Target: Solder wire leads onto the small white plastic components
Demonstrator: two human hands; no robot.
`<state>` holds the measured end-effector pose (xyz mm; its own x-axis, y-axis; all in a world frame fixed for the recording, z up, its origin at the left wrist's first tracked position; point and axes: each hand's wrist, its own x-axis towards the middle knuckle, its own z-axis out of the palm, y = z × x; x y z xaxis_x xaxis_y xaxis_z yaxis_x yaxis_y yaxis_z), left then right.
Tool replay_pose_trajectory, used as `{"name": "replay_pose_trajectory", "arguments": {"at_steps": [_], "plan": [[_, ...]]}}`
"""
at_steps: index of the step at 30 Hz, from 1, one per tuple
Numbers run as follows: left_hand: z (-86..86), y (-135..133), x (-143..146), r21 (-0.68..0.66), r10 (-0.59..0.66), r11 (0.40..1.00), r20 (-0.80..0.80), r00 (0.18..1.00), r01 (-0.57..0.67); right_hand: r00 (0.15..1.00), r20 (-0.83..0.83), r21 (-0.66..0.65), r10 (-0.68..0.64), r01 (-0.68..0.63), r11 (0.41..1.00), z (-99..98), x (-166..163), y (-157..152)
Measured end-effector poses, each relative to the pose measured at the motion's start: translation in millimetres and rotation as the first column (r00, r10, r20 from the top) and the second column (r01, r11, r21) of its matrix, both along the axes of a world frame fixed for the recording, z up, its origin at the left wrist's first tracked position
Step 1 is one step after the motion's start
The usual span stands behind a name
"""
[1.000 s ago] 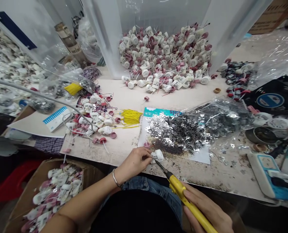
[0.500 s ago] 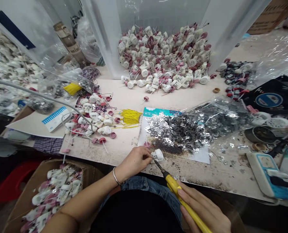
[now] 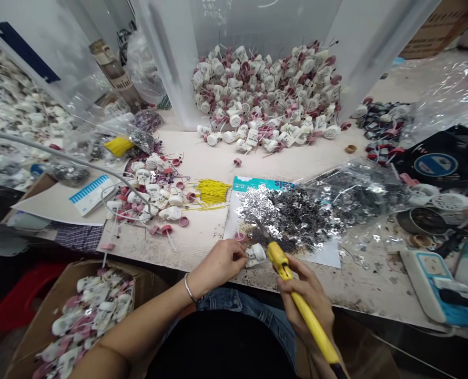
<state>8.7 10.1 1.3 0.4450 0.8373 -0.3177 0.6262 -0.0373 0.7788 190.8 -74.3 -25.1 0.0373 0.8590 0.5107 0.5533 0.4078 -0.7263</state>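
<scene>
My left hand (image 3: 223, 261) is closed at the table's front edge, its thumb and fingers pinching a small white plastic housing (image 3: 256, 255). In my right hand (image 3: 311, 302) is a yellow-handled soldering iron (image 3: 280, 262), its dark cord end trailing off below. The iron's thin tip points at a heap of small metal pieces (image 3: 285, 213), above and apart from the housing. That heap, part silvery and part dark, lies on a white and teal sheet (image 3: 253, 182). A pink round cap (image 3: 239, 237) rests on the sheet's near left corner.
Yellow wires (image 3: 213, 191) lie left of the sheet, beside a pile of white and pink parts (image 3: 166, 197). A large bin (image 3: 171, 79) holds more at the back. A cardboard box (image 3: 137, 295) stands lower left. At right are a power strip (image 3: 423, 284) and a round tin (image 3: 421, 220).
The soldering iron's tip has moved off the housing, up and away toward the metal heap. My right hand has shifted forward and left with it. My left hand barely moved.
</scene>
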Motion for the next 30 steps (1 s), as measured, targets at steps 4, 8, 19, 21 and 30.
{"name": "replay_pose_trajectory", "arguments": {"at_steps": [4,8,19,21,30], "plan": [[1.6,-2,-3,0.016,-0.019,1.000,-0.016,1.000,0.019,0.999,-0.017,0.106,-0.036,0.038,0.994,-24.5,-19,30],[5.8,-9,-9,0.227,-0.009,0.974,-0.056,0.998,0.022,0.997,-0.054,0.117,-0.057,0.063,0.991,-26.7,-28,32],[75.0,-27,-125,-0.061,0.132,0.982,-0.451,0.883,-0.178,0.971,-0.210,-0.016,-0.114,0.113,0.993,-17.5,-27,36],[92.1,-36,-163,-0.227,-0.009,0.956,-0.656,0.755,-0.187,0.966,-0.225,-0.038,-0.126,0.120,0.992,-21.1,-26,38],[71.0,-5,-114,-0.094,0.025,0.993,-0.414,0.910,-0.069,0.962,-0.232,-0.004,-0.146,0.149,0.989,-13.1,-26,40]]}}
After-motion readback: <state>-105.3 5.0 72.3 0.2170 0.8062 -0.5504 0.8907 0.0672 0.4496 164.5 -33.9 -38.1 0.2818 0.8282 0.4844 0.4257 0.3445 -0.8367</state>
